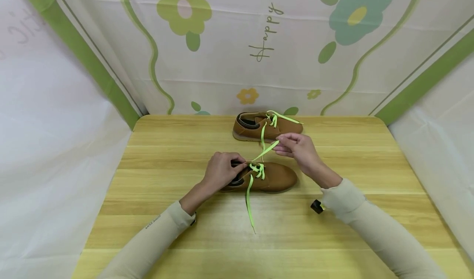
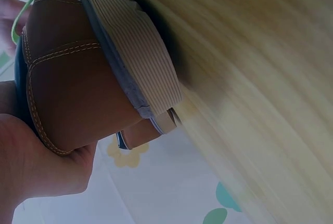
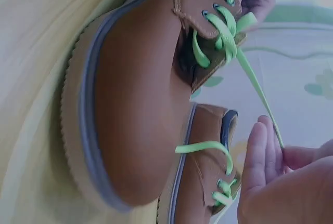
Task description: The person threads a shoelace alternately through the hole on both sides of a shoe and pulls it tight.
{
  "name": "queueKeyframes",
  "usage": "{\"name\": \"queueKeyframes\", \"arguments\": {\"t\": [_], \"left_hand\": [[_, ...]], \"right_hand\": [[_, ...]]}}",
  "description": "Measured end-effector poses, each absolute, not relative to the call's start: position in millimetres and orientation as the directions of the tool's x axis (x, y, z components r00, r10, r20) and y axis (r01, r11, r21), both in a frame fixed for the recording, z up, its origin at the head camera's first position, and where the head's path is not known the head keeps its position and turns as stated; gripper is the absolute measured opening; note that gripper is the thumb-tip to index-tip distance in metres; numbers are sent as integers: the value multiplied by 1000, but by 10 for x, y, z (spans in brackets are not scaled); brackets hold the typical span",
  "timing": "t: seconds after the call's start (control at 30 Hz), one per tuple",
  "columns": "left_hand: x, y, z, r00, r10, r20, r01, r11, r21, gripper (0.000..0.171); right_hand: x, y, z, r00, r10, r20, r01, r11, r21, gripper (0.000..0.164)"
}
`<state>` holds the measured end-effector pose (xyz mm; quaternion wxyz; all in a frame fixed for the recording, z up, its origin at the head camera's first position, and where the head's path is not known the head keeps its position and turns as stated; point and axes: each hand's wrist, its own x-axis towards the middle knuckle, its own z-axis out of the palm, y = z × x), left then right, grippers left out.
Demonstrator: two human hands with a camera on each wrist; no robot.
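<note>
The near brown leather shoe (image 1: pixel 275 178) stands on the table with its toe pointing right. Its neon-green laces (image 3: pixel 223 31) run through the eyelets, and one loose end (image 1: pixel 250 205) trails over the near side onto the wood. At the ankle opening, my left hand (image 1: pixel 222 170) grips the upper between fingers and thumb; part of its grasp is hidden by the leather in the left wrist view. My right hand (image 1: pixel 298 151), raised past the far side of this shoe, pinches the other lace end (image 1: pixel 267 150), which is drawn taut from the eyelets.
A matching brown shoe (image 1: pixel 246 130) with green laces stands behind, near the table's back edge. A small black object (image 1: pixel 317 206) shows by the right sleeve. White curtains with flower prints (image 1: pixel 185 65) enclose the wooden table (image 1: pixel 155 159) at the back and sides.
</note>
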<state>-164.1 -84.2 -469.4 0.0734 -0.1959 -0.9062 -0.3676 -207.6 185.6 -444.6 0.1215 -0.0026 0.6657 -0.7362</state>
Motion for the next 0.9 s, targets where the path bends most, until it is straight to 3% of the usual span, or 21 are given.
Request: {"name": "queueKeyframes", "arguments": {"t": [0.17, 0.53, 0.73, 0.9], "left_hand": [[-1643, -845, -4700, -914, 303, 270, 406, 651, 641, 4], [-1643, -843, -4710, -909, 305, 284, 416, 640, 645, 3], [-1643, -848, -4716, -907, 311, 284, 421, 648, 634, 5], [-1647, -853, -4719, -904, 320, 282, 427, 650, 628, 5]], "right_hand": [[-2067, 2003, -4468, -972, -157, -173, 196, -146, -970, 13], [-2028, 2277, -4541, -982, -60, -177, 186, -195, -963, 16], [-2002, 2398, -4628, -972, -56, -227, 233, -137, -963, 12], [-1956, 2474, -4732, -962, -74, -262, 265, -31, -964, 24]]}}
